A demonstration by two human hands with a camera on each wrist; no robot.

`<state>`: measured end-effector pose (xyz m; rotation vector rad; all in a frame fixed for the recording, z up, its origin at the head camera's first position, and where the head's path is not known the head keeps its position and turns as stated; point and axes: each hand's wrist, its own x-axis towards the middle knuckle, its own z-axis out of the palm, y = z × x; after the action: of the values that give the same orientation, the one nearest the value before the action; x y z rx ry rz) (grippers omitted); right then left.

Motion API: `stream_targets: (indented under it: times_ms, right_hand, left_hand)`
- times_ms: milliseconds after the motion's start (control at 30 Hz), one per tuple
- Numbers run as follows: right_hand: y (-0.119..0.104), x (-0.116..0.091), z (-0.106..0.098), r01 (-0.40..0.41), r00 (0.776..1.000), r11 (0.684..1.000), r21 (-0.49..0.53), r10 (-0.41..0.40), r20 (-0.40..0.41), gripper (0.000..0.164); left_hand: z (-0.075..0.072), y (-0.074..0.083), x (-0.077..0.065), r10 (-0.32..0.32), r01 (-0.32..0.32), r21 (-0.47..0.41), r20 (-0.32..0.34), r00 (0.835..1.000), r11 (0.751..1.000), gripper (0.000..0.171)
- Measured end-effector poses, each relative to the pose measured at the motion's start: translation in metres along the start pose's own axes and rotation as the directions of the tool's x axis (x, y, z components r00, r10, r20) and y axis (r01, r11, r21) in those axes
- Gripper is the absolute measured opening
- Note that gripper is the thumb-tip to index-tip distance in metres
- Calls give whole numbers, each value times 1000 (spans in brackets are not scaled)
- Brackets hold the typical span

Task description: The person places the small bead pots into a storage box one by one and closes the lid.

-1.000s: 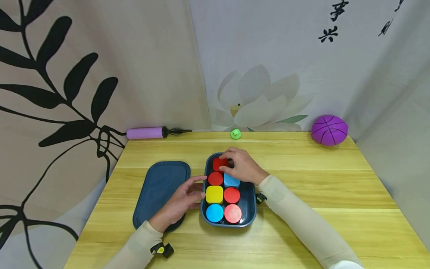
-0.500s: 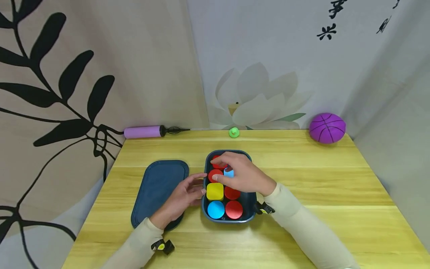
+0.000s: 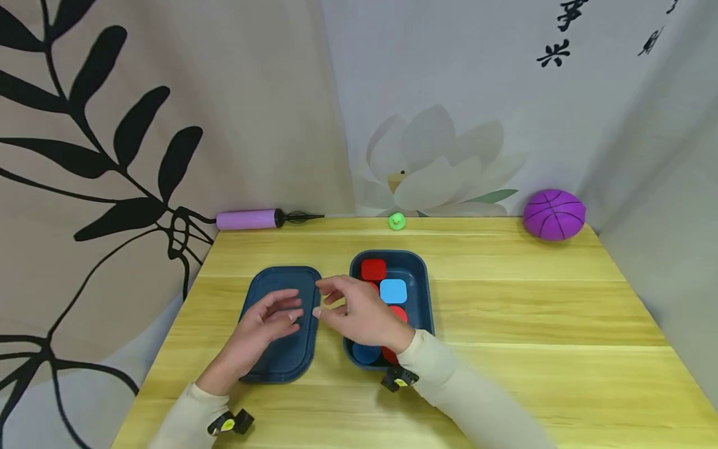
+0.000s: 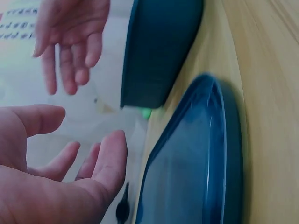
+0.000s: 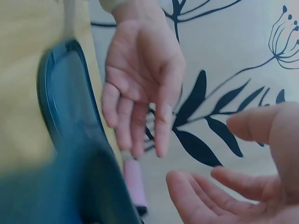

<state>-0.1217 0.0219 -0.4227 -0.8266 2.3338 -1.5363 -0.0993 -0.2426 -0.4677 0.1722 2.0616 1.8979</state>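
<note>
My left hand [image 3: 263,321], palm inward with fingers extended, hovers over the dark blue lid [image 3: 280,368] and holds nothing. Bare-fingered too, my right hand [image 3: 359,312] is raised over the left side of the dark blue box [image 3: 421,299], its fingertips reaching toward the lid. Inside the box sit a red square block [image 3: 373,269], a blue square block [image 3: 393,291] and several round ones, among them a blue round block [image 3: 366,354]. My right hand and wrist cover part of them. In the left wrist view the lid [image 4: 187,163] lies flat, its raised rim upward.
Along the table's far edge lie a purple hand pump [image 3: 249,220], a small green toy [image 3: 397,221] and a purple ball [image 3: 554,215]. Printed curtains hang behind the wooden table [image 3: 521,299].
My right hand has left the blocks at the box's far end and moved left and toward me. My left hand has drawn away from the box's side to above the lid.
</note>
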Motion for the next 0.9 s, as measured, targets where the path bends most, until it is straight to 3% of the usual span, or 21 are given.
stream_targets:
  times_ms: [133, 367, 433, 600, 700, 800, 900]
  right_hand:
    - [0, 0, 22, -75, 997, 991, 109, 73, 19, 56]
    - [4, -4, 57, -181, 983, 950, 254, 178, 34, 58]
    - [6, -4, 67, -215, 976, 912, 349, 213, 45, 58]
    - [9, -5, 89, -264, 954, 766, 587, 295, 44, 59]
    - [11, -8, 101, -270, 941, 719, 640, 339, 16, 61]
    - [12, -10, 111, -271, 924, 722, 637, 380, -38, 63]
    - [14, -11, 120, -275, 899, 745, 608, 424, -112, 65]
  left_hand:
    - [-18, 0, -13, -16, 17, 41, -38, 999, 999, 59]
    - [-52, -4, -31, -105, 111, 85, -76, 992, 990, 66]
    - [-62, -7, -35, -126, 133, 86, -78, 989, 987, 66]
    - [-84, -16, -43, -147, 154, 84, -85, 985, 984, 61]
    - [-93, -22, -47, -166, 177, 89, -116, 979, 980, 58]
    - [-98, -28, -49, -205, 220, 99, -147, 968, 970, 58]
    - [-100, -32, -50, -232, 254, 126, -171, 958, 959, 57]
